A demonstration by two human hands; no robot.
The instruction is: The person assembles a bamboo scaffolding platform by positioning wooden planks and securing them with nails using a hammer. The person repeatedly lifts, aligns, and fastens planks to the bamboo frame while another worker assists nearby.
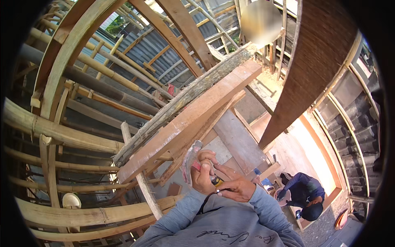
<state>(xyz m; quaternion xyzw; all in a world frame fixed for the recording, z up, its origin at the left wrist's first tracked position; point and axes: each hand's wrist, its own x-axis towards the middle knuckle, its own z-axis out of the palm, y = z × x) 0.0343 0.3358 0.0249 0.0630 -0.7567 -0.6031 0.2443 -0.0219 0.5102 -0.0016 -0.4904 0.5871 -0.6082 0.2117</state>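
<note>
In front of my chest, my left hand (200, 175) is closed around a worn, curved grey tool with red patches (189, 162), which looks like a hammer head. My right hand (237, 187) is closed beside it, its fingers reaching toward the left. Between the two hands shows a small yellow-and-black thing (215, 180), held at the right thumb and fingers; its full shape is hidden. Just beyond my hands, a thick sawn beam (185, 123) lies at a slant, alongside a rough log with bark (187, 101).
Bamboo poles (61, 131) form a frame on the left. A wide dark board (312, 61) hangs close at upper right. Below right, a co-worker in dark clothes (304, 191) crouches near a lit plywood surface (296, 156). Corrugated metal sheets (156, 51) stand behind.
</note>
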